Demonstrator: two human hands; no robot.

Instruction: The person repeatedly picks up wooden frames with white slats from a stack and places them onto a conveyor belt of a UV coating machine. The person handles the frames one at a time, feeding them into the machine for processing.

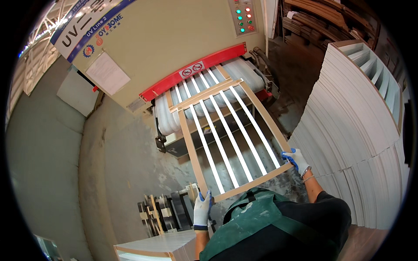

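Grey wall [43, 148] and scuffed floor [126, 148] fill the left of my view. Next along I see the cream machine [174, 39], with a white sheet [108, 73] on its front. Low down sits a pale stack [176, 243], and just past it a row of black and wooden pieces [180, 211].

I have the left grip [201, 211], gloved in white and blue, closed around the near left corner of the frame [192, 150]. Tan rails make its border, and five slim white slats run lengthwise between them, bright against the dark gaps. It reaches from the hands across to the belt [251, 76], its far rail over the belt's near edge. Just beyond that rail a second frame [223, 72], also tan with white slats, lies on the belt and runs in under the red bar [167, 82].

Above, green and red lights glow on the panel [243, 19]. I have the right grip [298, 162], gloved alike, curled shut on the near right corner. Farther right rises a tall, white-sided stack [357, 143], with brown boards [328, 21] behind it.
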